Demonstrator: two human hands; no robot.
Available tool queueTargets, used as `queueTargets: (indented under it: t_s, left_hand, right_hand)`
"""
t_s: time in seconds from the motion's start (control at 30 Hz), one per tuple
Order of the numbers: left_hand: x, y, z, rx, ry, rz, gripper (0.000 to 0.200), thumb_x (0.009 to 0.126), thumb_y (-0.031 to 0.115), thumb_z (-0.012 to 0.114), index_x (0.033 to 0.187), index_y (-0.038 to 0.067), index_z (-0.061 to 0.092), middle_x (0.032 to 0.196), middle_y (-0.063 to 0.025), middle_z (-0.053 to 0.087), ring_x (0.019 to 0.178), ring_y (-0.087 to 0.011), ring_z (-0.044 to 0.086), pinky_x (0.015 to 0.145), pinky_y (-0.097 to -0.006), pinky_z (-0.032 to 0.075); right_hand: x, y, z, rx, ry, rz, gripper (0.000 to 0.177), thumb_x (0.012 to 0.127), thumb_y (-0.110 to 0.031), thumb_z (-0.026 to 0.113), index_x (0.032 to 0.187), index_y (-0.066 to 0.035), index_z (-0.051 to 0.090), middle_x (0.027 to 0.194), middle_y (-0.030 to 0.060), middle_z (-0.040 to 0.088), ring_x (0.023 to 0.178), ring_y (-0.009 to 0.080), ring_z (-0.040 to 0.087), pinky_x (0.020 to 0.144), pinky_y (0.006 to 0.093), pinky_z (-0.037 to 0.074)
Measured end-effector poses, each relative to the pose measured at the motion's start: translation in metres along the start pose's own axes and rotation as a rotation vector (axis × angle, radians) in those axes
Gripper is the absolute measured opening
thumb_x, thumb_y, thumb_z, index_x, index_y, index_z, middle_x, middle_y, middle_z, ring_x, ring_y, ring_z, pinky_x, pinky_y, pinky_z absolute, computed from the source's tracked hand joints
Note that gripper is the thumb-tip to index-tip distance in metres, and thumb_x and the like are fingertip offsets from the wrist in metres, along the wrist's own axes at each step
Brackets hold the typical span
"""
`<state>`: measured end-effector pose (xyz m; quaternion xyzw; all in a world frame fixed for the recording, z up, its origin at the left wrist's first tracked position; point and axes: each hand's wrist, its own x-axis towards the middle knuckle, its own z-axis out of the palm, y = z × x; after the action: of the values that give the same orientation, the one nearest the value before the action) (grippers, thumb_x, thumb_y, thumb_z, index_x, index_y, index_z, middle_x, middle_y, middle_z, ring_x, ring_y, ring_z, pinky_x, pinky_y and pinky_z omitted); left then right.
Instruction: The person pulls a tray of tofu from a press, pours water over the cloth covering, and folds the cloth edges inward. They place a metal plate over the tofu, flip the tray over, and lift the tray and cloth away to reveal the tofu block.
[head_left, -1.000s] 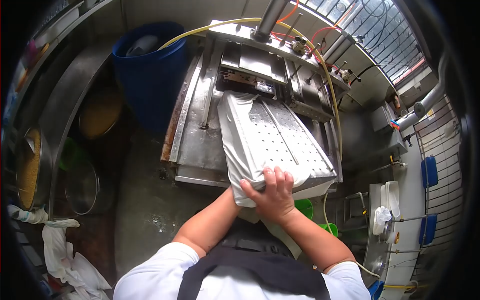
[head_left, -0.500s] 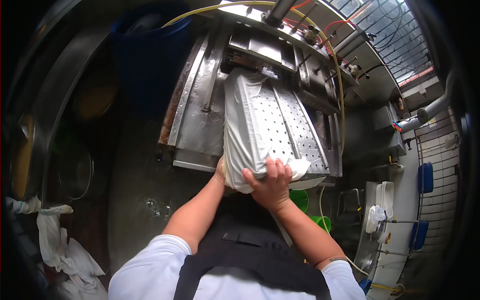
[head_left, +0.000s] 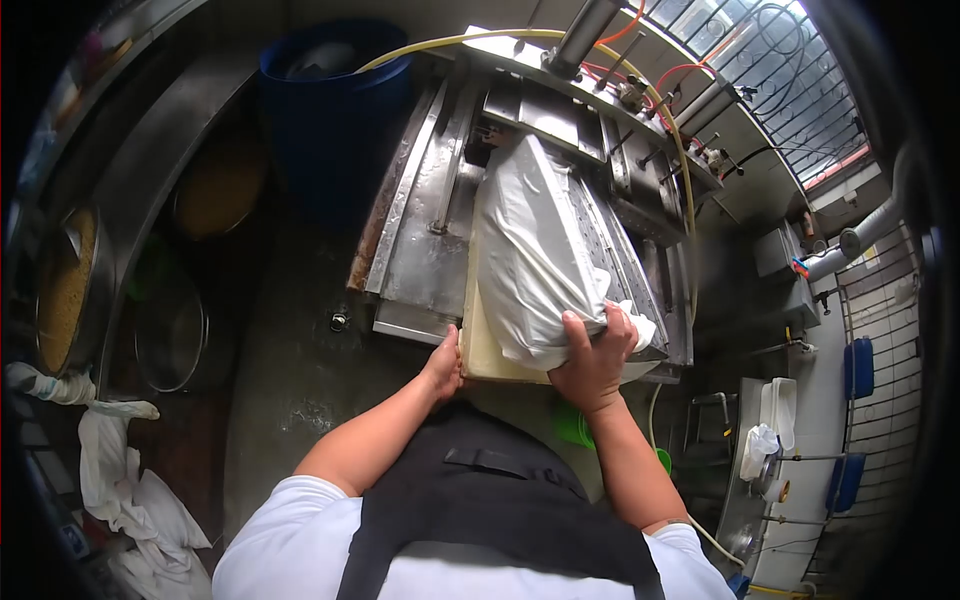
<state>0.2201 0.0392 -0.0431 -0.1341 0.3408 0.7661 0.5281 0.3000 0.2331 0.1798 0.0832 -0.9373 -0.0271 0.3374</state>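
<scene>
A white cloth bundle [head_left: 535, 260] lies tilted on the metal press table [head_left: 425, 255], its far end near the press head. Under its left and near edges shows a pale yellowish board [head_left: 495, 358]. My left hand [head_left: 443, 368] is at the near left corner of that board, its fingers partly hidden beneath or behind the edge. My right hand [head_left: 597, 362] grips the cloth at the near right end, thumb and fingers on the folds. Right of the bundle, a strip of perforated metal plate [head_left: 607, 245] is visible.
Beyond the table at the left stands a blue barrel [head_left: 330, 110]. Metal pans [head_left: 172, 340] are along the left side. A yellow hose [head_left: 460, 40] arches over the press. Green containers [head_left: 572, 425] sit below the table, and a metal counter [head_left: 745, 430] is at the right.
The cloth bundle has tipped up and to the right, uncovering the pale board on its left and hiding more of the perforated plate. Both hands moved with it; the camera view shifted slightly.
</scene>
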Motion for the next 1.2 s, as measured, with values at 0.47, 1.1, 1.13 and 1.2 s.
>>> queueTargets:
  t_s: [0.47, 1.1, 1.13, 1.2]
  left_hand:
    - [-0.013, -0.009, -0.02, 0.216, 0.085, 0.02, 0.073, 0.096, 0.077, 0.041, 0.101, 0.009, 0.067, 0.096, -0.011, 0.073, 0.089, -0.0242, 0.07, 0.084, -0.0382, 0.053]
    - [-0.027, -0.001, -0.01, 0.393, 0.196, 0.156, 0.055, 0.094, 0.058, 0.067, 0.101, 0.005, 0.06, 0.082, -0.0039, 0.061, 0.066, -0.0125, 0.058, 0.061, -0.0282, 0.048]
    - [-0.027, -0.002, -0.014, 0.382, 0.16, 0.141, 0.054, 0.094, 0.057, 0.067, 0.102, 0.004, 0.06, 0.082, -0.0041, 0.061, 0.068, -0.0135, 0.059, 0.063, -0.0285, 0.05]
    - [-0.029, -0.003, -0.021, 0.389, 0.157, 0.146, 0.053, 0.095, 0.056, 0.067, 0.103, 0.004, 0.059, 0.081, -0.004, 0.061, 0.068, -0.0135, 0.059, 0.063, -0.0286, 0.05]
  right_hand:
    - [-0.004, -0.014, 0.0, -0.052, -0.031, 0.019, 0.079, 0.054, -0.026, 0.078, 0.131, -0.031, 0.059, 0.134, 0.0233, 0.042, 0.127, 0.0427, 0.042, 0.097, 0.0562, 0.031]
    - [-0.004, -0.036, -0.003, -0.041, -0.016, 0.07, 0.067, 0.063, -0.031, 0.077, 0.128, -0.032, 0.062, 0.134, 0.0226, 0.044, 0.123, 0.0434, 0.044, 0.097, 0.0569, 0.032]
    - [-0.004, -0.038, -0.003, -0.047, -0.01, 0.073, 0.065, 0.064, -0.031, 0.076, 0.128, -0.032, 0.061, 0.134, 0.0225, 0.044, 0.122, 0.0435, 0.045, 0.097, 0.0571, 0.032]
    - [-0.003, -0.042, -0.007, -0.053, -0.001, 0.082, 0.064, 0.065, -0.032, 0.076, 0.128, -0.032, 0.061, 0.134, 0.0224, 0.044, 0.122, 0.0435, 0.045, 0.097, 0.0572, 0.032]
